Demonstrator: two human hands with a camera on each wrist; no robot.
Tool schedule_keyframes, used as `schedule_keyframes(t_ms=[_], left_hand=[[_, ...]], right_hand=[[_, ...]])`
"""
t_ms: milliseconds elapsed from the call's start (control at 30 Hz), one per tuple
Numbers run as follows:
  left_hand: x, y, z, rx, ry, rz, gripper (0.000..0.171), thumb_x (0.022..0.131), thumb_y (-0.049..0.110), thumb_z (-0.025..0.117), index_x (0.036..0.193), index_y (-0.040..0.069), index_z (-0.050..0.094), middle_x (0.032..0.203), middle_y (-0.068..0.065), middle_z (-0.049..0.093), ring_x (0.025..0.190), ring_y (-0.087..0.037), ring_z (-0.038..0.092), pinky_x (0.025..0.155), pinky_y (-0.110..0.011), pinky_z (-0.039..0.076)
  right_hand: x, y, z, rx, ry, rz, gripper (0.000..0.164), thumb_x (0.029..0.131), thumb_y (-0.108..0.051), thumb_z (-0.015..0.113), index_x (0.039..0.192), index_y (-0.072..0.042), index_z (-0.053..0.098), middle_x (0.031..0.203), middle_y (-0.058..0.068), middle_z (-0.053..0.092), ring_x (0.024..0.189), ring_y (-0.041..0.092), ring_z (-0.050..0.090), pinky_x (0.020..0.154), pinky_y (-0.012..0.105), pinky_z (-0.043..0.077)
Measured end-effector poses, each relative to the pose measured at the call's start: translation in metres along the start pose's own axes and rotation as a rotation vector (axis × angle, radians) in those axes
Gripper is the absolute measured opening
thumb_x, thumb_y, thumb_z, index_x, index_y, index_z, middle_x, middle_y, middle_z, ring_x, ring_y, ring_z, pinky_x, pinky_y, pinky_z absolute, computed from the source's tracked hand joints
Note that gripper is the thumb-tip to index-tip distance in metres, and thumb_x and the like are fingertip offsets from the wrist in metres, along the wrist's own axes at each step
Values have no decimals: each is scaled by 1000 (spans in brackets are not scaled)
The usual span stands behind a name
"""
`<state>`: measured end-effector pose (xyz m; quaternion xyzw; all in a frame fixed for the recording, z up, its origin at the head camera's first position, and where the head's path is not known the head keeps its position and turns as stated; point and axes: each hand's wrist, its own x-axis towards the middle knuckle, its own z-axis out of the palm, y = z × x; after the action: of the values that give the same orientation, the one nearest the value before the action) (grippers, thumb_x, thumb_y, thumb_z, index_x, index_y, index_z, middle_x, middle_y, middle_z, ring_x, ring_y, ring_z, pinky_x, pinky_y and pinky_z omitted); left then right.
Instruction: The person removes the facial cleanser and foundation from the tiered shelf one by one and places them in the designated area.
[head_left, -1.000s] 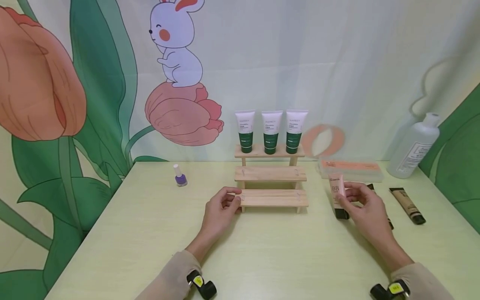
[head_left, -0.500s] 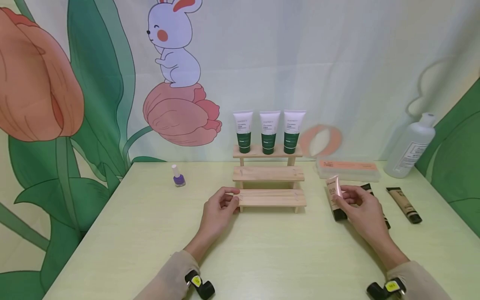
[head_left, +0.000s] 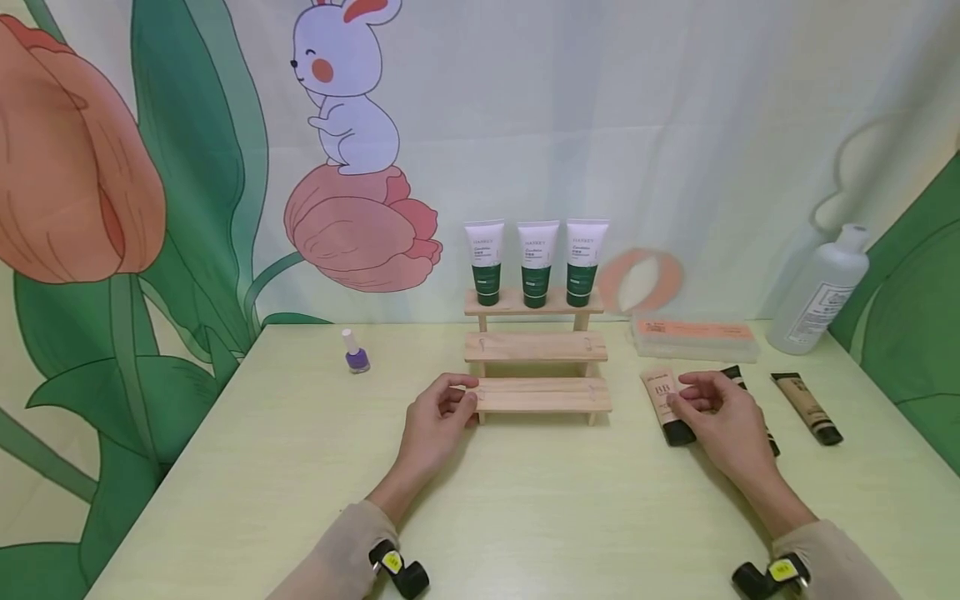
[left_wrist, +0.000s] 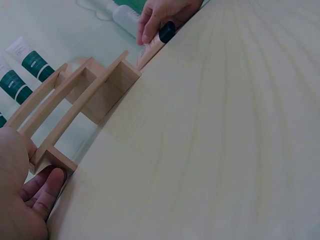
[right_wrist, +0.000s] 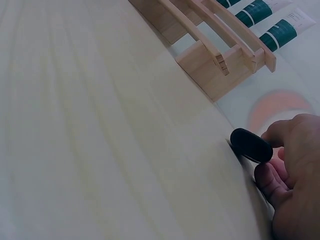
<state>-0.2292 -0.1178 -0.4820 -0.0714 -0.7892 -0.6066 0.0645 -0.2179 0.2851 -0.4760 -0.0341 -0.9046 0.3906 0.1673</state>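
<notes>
On the tabletop [head_left: 517,508], the left hand [head_left: 435,421] grips the wooden rack [head_left: 536,346]; the right hand [head_left: 726,417] pinches the BB tube [head_left: 661,397] between its fingers (positioning, apparently); steadiness seems needed next.

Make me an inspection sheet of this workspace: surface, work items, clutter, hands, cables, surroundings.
Surface: pale yellow tabletop, no spill visible.
Work items: three-tier light wooden rack, top tier bearing three white-and-green squeeze tubes, caps down; pink BB tube with black cap, right of the rack, apart from it.
Clutter: purple nail-polish bottle with white cap; gold-and-black tube; another black-ended tube, partly hidden; clear plastic box with orange label; translucent white bottle.
Hands: left hand grips the rack's left end; right hand is at the BB tube, grip unclear.
Cables: nothing seen.
Surroundings: pale fabric backdrop printed with rabbit and tulips.
</notes>
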Motion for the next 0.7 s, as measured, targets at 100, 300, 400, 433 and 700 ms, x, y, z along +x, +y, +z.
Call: schedule_keyframes(t_ms=[100,300,400,433,700], left_hand=[[0,1,0,-3,2,-3,18,110,10,70,127,13,76,102,-11,77,87,-20,77,80,-27,68],[1,0,0,-3,1,-6,18,110,10,70,127,13,76,102,-11,77,86,-21,76,80,-27,68],[1,0,1,-3,-1,-5,18,110,10,70,127,13,76,103,-11,77,86,-20,76,80,-28,68],[1,-1,1,-2,-1,-5,18,110,10,70,127,13,76,103,-11,77,86,-20,76,80,-28,68],[0,0,0,-3,2,-3,18,110,10,70,127,13,76,103,-11,77,86,-21,76,79,-28,68]], right_hand=[[0,-1,0,3,9,-5,35,104,-21,81,133,-3,71,112,16,75,92,18,67,67,11,51],[-1,0,0,8,27,-11,33,103,-17,82,131,-2,71,111,16,75,86,10,66,68,9,52],[-1,0,0,5,32,-10,33,103,-18,82,131,-2,72,111,15,75,87,9,65,69,7,51],[-1,0,0,9,35,-12,34,103,-18,82,131,-2,72,111,15,75,88,8,64,70,7,51],[-2,-5,-1,144,83,-97,44,104,-22,82,142,-6,67,130,14,73,100,0,63,79,4,51]])
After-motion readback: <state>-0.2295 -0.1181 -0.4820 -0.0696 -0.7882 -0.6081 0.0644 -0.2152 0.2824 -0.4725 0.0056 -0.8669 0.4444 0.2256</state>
